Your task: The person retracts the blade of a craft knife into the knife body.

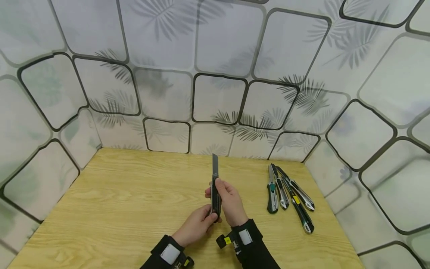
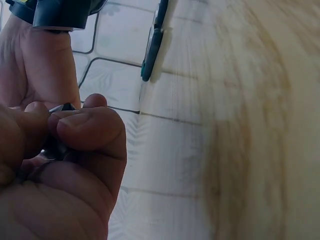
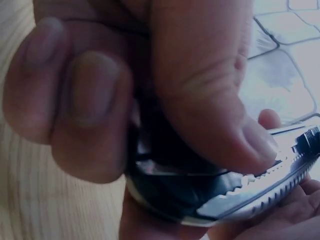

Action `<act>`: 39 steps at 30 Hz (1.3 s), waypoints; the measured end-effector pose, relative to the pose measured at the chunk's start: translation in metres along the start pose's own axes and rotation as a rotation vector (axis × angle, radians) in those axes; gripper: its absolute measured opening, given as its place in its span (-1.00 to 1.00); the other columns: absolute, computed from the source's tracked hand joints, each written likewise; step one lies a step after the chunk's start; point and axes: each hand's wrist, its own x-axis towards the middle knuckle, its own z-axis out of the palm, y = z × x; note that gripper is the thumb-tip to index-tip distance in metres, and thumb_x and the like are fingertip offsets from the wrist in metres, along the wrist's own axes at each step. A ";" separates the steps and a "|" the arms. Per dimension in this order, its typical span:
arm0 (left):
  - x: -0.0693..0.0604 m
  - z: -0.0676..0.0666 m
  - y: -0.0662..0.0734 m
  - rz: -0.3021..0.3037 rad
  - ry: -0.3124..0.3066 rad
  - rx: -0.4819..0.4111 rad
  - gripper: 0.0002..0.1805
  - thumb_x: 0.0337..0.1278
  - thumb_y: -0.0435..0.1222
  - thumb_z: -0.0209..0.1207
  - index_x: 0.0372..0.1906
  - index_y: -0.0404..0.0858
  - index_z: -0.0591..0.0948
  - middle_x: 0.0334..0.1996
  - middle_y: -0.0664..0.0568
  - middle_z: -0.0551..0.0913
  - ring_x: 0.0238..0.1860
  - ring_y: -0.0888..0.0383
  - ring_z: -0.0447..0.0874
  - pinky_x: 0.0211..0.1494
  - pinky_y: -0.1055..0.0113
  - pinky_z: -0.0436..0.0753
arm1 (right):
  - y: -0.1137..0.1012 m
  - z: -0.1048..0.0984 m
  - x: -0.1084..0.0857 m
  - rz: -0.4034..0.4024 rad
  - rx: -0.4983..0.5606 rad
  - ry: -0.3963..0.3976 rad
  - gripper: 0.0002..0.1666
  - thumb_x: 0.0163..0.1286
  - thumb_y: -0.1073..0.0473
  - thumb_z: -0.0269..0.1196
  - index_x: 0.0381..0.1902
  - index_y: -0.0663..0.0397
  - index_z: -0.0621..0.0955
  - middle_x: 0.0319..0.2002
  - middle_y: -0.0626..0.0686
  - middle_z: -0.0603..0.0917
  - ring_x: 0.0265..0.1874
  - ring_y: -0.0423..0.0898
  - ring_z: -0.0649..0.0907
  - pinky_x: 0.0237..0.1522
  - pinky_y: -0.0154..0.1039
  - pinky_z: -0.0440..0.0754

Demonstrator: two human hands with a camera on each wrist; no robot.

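A snap-off utility knife (image 1: 216, 203) with a dark handle is held between both hands over the table, its long grey blade (image 1: 215, 164) extended and pointing away from me. My left hand (image 1: 195, 224) pinches the near end of the handle between thumb and fingers. Higher up, beside the base of the blade, my right hand (image 1: 231, 200) grips the handle with its thumb along the side. In the right wrist view, that thumb presses the handle's silvery, ridged part (image 3: 240, 200). Fingers hide most of the knife in the left wrist view.
Several more utility knives lie loosely fanned out on the right of the wooden table (image 1: 117, 194), among them one with a green slider (image 1: 272, 188) and one with a yellow slider (image 1: 296, 200). Patterned wall covering (image 1: 218, 97) stands along the table's back and sides.
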 end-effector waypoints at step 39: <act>-0.001 -0.006 0.019 0.052 0.044 0.071 -0.63 0.71 -0.32 0.00 0.35 -0.48 0.48 -0.12 -0.18 0.79 -0.50 0.28 0.46 -0.45 0.43 0.48 | -0.005 -0.010 -0.003 -0.035 -0.092 -0.131 -0.52 0.76 0.13 0.00 0.53 0.06 0.45 0.24 0.21 0.72 0.15 0.05 0.64 0.32 -0.17 0.50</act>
